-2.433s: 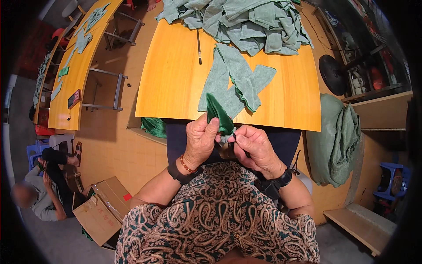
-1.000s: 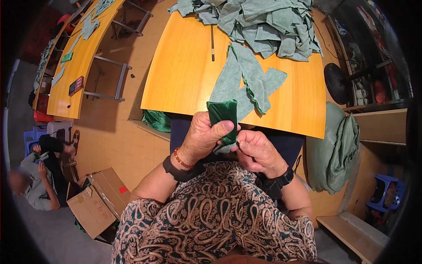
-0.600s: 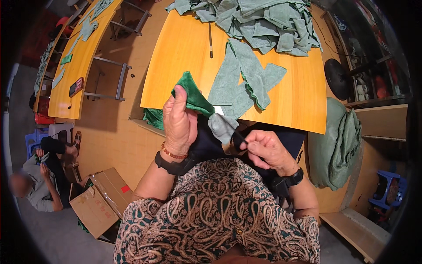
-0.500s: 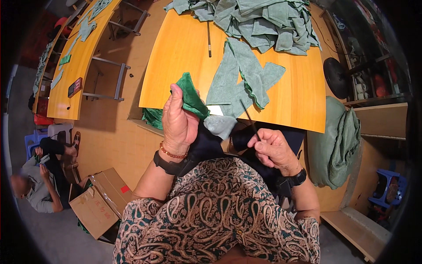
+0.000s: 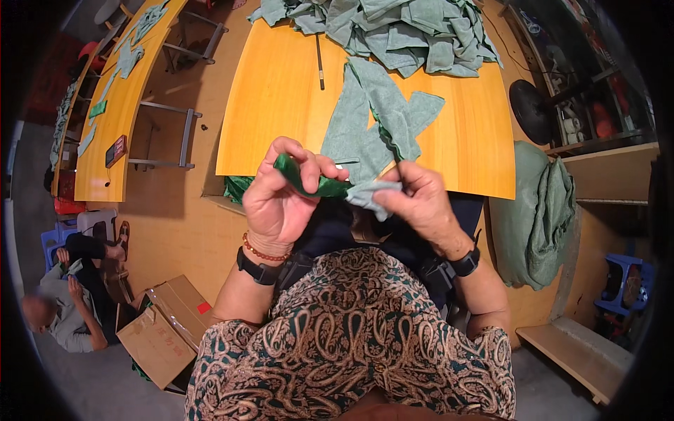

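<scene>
The bench (image 5: 281, 84) fills the upper centre of the frame; tension is best applied over its near edge, where slack can hang freely. The pile (image 5: 400, 35) at the top of the frame should be left undisturbed, and the flat piece (image 5: 354, 119), lying just beyond the hands, should not be caught or dragged.

The cloth (image 5: 286, 170) is held between the hands near the centre of the frame, glossy green toward the left and pale toward the right. The green length is gripped by the left hand (image 5: 281, 200), palm turned up and fingers curled over it. The pale end (image 5: 372, 193) is pinched between the thumb and fingers of the right hand (image 5: 423, 203). The green length should be anchored firmly and the pull applied gradually, in line with the cloth, so that bunching is avoided.

The far side of the pile is cut off by the frame. Part of the green length is covered by the left fingers. The pale end is blurred, and its folds cannot be read. A white item (image 5: 340, 166) is mostly hidden; a tan sliver (image 5: 387, 168) at the right fingers cannot be identified.
</scene>
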`<act>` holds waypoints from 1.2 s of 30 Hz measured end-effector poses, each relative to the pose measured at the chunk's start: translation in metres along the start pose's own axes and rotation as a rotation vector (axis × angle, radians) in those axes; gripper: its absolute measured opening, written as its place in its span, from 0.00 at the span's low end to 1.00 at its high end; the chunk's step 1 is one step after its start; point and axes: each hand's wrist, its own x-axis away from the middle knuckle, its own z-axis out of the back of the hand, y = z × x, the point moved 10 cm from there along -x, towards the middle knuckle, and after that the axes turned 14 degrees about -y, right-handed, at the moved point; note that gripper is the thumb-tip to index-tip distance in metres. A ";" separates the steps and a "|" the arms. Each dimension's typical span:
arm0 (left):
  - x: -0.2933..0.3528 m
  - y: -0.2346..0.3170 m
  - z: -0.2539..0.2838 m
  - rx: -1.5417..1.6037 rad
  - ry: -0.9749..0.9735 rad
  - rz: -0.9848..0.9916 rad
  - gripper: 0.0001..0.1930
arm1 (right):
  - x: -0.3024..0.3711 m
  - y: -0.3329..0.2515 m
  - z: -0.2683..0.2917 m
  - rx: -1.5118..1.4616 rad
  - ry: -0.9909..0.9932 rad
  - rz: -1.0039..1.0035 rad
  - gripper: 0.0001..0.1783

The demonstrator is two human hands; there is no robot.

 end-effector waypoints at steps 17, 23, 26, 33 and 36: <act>0.005 -0.028 0.012 -0.994 0.194 0.275 0.04 | 0.028 -0.117 -0.049 1.110 0.107 0.510 0.13; 0.002 -0.012 0.007 -0.919 0.083 0.030 0.06 | 0.038 -0.072 -0.064 0.446 -0.352 0.227 0.23; 0.002 -0.004 0.002 -0.801 0.102 -0.019 0.05 | 0.043 -0.061 -0.029 0.206 -0.197 0.088 0.15; 0.001 0.000 0.003 -0.922 0.091 -0.066 0.04 | 0.057 -0.027 -0.024 0.243 -0.234 -0.007 0.20; 0.003 0.000 0.002 -0.945 0.084 -0.051 0.05 | 0.060 -0.005 -0.022 0.182 -0.219 -0.121 0.21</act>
